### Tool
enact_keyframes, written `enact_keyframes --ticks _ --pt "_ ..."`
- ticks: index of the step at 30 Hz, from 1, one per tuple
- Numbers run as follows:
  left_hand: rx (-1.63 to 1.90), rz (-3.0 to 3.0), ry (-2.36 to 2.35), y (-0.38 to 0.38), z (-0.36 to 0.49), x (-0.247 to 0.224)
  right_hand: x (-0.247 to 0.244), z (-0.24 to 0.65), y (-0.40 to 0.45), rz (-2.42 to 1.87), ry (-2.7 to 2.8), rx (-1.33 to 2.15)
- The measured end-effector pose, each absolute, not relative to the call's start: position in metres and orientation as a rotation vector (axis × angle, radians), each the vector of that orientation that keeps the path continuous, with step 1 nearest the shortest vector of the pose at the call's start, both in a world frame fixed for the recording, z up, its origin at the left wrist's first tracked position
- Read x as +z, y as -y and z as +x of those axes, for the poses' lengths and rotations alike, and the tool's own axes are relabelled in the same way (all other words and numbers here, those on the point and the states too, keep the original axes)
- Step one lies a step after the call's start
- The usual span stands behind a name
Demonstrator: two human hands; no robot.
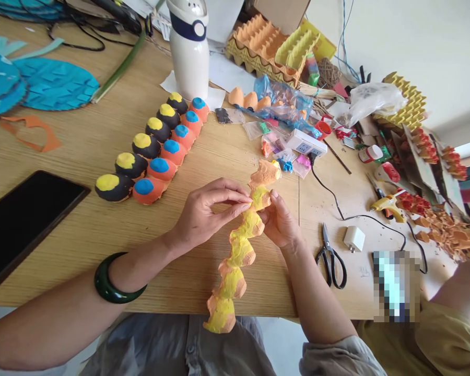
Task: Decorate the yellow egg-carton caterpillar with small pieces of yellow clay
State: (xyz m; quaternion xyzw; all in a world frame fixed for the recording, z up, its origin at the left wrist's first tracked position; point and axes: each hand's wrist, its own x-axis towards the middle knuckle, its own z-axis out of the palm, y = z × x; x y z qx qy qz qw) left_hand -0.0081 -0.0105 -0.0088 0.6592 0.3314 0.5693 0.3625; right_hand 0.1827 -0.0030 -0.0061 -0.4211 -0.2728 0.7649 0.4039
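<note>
A long strip of egg carton [241, 250] painted yellow and orange runs from the lower middle of the view up to my hands. My left hand [207, 214], with a dark green bangle [115, 279] on its wrist, pinches the strip's upper part from the left. My right hand [278, 222] grips the same part from the right, its fingertips close to my left fingertips. The strip's top end [264, 175] sticks out above both hands, and its lower end hangs over the table's front edge. Several black, yellow, blue and orange painted egg-carton cups [152, 149] lie in a double row left of my hands.
A black phone [27, 224] lies at the left on the wooden table [102, 235]. Black scissors [331, 258], a white plug [354, 238] and a glue gun [387, 206] lie to the right. A power strip [307, 143], a white bottle [188, 49] and egg trays [258, 47] stand behind. Another person's arm [464, 287] enters at the right.
</note>
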Motion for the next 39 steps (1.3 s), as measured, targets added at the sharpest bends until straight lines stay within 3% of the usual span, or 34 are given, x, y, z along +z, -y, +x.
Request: enact_keyframes --ticks 4,10,22,28,39 --pt "1.543 1.802 -0.949 0.012 -0.008 -0.006 -0.007 0.183 0.003 -1.071 0.691 1.932" --pt "1.362 1.71 -1.03 0.015 -0.008 -0.003 -0.011 0.183 0.006 -1.145 0.68 1.912" --pt "0.949 0.793 -0.815 0.005 -0.012 0.0 -0.012 0.181 0.005 -1.108 0.608 1.911" --pt "0.739 0.882 -0.672 0.003 -0.017 0.0 -0.01 0.181 0.007 -1.167 0.669 1.899" --pt "0.711 1.084 -0.815 -0.004 -0.025 0.004 -0.006 0.173 0.015 -1.128 0.758 1.92"
